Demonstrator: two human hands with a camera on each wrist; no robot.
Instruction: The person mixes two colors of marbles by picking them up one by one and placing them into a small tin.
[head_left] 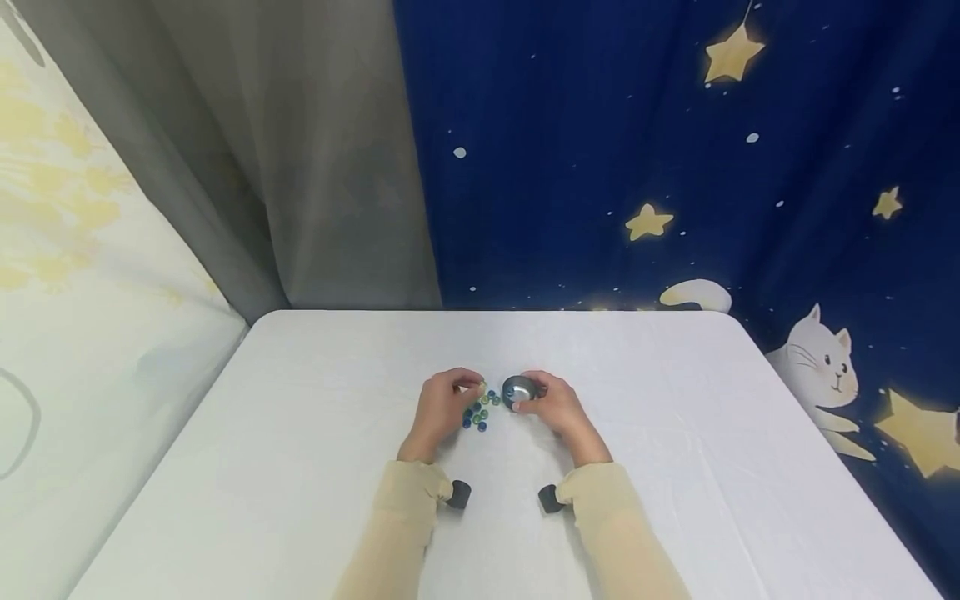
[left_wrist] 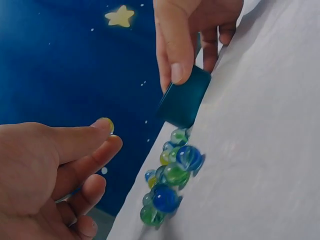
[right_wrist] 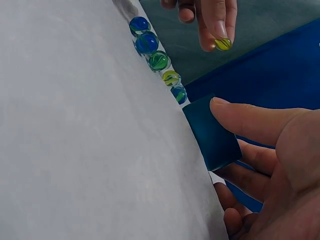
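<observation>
My left hand (head_left: 441,407) pinches a yellow-streaked clear glass marble (right_wrist: 223,44) between thumb and forefinger, held above the table. Just right of it, my right hand (head_left: 561,406) grips a small round dark-teal tin (right_wrist: 212,134) by its side, thumb on the near side and fingers behind. The tin's open top faces up in the head view, showing a silvery inside with a small bluish spot I cannot make out. Between the hands lies a loose cluster of glass marbles, among them a blue marble (left_wrist: 165,198) and a green marble (left_wrist: 176,174).
A white-covered table (head_left: 300,467) spreads out around both hands. Behind it hang a grey curtain (head_left: 345,167) and a dark blue curtain (head_left: 555,167) with stars. Black wrist mounts (head_left: 460,495) sit at both cuffs.
</observation>
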